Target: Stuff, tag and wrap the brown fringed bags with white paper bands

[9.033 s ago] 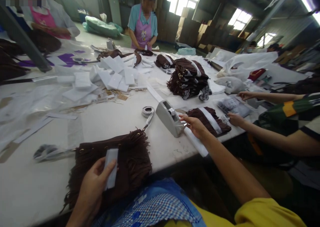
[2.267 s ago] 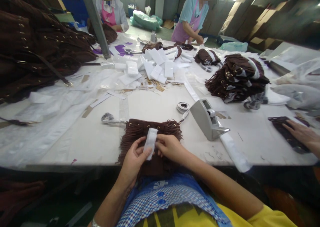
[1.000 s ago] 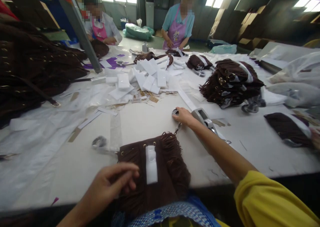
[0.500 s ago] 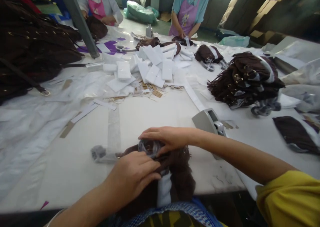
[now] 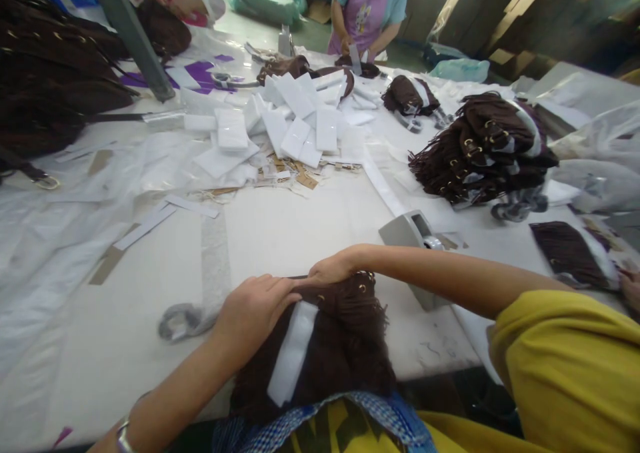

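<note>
A dark brown fringed bag point(image 5: 345, 350) lies at the table's front edge, close against my body. Fingers of my left hand point(image 5: 257, 306) are closed on its far edge, left of the middle. Just right of it, my right hand point(image 5: 334, 266) grips the same edge, its fingertips partly hidden by the brown material. A white strip point(image 5: 293, 353) lies slantwise across the bag. Brass-coloured rings show near the fringe on the right. Beyond my left wrist, a coiled strap in clear grey wrapping point(image 5: 180, 322) rests on the table.
A grey tape dispenser point(image 5: 413, 230) stands beyond my right forearm. Stacked brown fringed bags point(image 5: 487, 150) sit at the right, and white packets point(image 5: 295, 116) are heaped mid-table. A metal post point(image 5: 133, 36) rises at the left. Two co-workers stand across the table; another hand point(image 5: 630, 286) shows at the right edge.
Both hands have moved from the wrapped coil on top of the bag to its far edge. That coil no longer shows there. The bag lies flatter, with more of the white strip exposed.
</note>
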`<state>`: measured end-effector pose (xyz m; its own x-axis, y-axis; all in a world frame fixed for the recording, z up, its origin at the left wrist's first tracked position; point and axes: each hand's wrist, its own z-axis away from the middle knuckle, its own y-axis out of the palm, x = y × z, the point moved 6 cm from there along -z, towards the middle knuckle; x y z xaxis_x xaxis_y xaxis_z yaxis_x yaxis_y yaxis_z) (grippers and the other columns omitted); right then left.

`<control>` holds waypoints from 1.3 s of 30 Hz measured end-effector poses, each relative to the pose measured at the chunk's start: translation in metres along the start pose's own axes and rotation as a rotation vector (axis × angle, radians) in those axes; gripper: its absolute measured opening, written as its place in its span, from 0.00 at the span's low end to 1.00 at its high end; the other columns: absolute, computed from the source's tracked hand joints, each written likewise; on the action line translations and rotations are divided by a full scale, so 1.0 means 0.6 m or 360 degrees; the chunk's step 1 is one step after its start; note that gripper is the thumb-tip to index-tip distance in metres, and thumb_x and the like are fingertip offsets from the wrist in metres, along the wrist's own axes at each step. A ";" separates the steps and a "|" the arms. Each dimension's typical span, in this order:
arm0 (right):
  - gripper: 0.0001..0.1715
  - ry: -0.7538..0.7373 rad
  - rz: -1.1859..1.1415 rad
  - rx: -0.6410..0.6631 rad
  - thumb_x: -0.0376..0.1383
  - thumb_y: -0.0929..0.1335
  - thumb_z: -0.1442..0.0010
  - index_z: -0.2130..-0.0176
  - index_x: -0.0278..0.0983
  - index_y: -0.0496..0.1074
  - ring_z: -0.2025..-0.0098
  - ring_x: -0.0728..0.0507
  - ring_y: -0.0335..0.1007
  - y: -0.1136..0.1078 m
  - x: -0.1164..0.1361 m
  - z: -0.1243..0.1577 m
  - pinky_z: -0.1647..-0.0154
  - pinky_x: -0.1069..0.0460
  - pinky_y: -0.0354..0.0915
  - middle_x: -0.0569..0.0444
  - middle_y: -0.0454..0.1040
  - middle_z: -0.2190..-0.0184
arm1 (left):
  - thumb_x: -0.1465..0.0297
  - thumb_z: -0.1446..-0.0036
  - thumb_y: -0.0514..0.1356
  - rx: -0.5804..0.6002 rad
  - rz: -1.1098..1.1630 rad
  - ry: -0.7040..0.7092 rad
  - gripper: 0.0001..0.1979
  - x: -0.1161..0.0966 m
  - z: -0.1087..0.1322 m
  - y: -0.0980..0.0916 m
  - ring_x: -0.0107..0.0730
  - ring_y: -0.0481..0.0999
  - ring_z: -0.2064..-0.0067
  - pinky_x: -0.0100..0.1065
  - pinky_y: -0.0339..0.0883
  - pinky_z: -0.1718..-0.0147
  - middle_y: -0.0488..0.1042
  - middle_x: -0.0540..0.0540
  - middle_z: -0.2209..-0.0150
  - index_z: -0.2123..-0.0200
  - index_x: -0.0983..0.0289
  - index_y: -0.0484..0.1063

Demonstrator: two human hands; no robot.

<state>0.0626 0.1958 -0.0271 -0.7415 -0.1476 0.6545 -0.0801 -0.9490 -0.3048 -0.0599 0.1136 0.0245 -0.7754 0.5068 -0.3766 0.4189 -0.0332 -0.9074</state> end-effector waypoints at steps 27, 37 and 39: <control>0.26 -0.1010 0.0954 -0.1461 0.41 0.68 0.36 0.40 0.38 0.67 0.33 0.41 0.55 0.248 -0.022 0.291 0.31 0.38 0.50 0.46 0.67 0.38 | 0.65 0.38 0.60 -0.0153 -0.0068 0.0363 0.31 -0.152 0.224 0.027 0.48 0.62 0.34 0.53 0.49 0.33 0.67 0.60 0.37 0.34 0.62 0.58; 0.18 -0.0720 0.1248 -0.1607 0.29 0.68 0.42 0.51 0.37 0.71 0.44 0.40 0.67 0.261 -0.092 0.265 0.32 0.38 0.51 0.47 0.75 0.50 | 0.79 0.35 0.53 -0.0383 -0.0235 0.0377 0.14 -0.193 0.237 0.092 0.38 0.72 0.41 0.48 0.54 0.35 0.76 0.55 0.45 0.50 0.64 0.73; 0.16 -0.0504 0.1246 -0.1555 0.32 0.70 0.44 0.54 0.37 0.72 0.46 0.38 0.69 0.249 -0.099 0.287 0.34 0.37 0.53 0.46 0.75 0.51 | 0.78 0.36 0.54 -0.0415 -0.0217 0.0285 0.12 -0.201 0.237 0.090 0.39 0.73 0.42 0.50 0.51 0.34 0.77 0.55 0.46 0.53 0.63 0.73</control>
<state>0.2090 0.0146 0.0077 -0.6338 -0.7554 0.1663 -0.2491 -0.0042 -0.9685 -0.0108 -0.0716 -0.0054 -0.7469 0.6356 -0.1953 0.4417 0.2546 -0.8603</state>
